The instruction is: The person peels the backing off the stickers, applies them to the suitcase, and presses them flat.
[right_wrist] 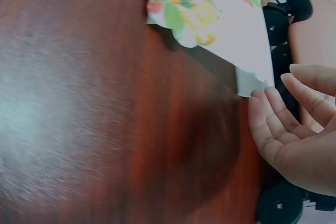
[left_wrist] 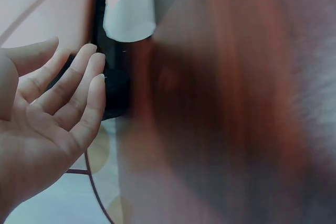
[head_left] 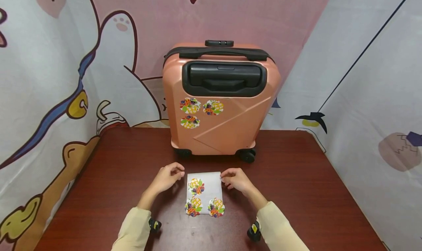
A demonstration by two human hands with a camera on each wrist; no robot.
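A person's two hands flank a white sheet (head_left: 212,188) with a curled far end, on a brown bench (head_left: 296,185). The left hand (head_left: 169,176), fingers loosely bent, holds nothing and sits just off the sheet's far left corner. The right hand (head_left: 238,178) is relaxed too, its fingertips at the far right corner; whether they touch it, I cannot tell. One hand per side would suit steadying the sheet. Three bright fruit stickers (head_left: 196,187) are on it, two jutting past its near corners, perhaps easier to lift there. Beyond, a pink suitcase (head_left: 237,115) stands upright on wheels (head_left: 248,155), facing the person, likely for easy reach; three matching stickers (head_left: 190,105) sit below its handle.
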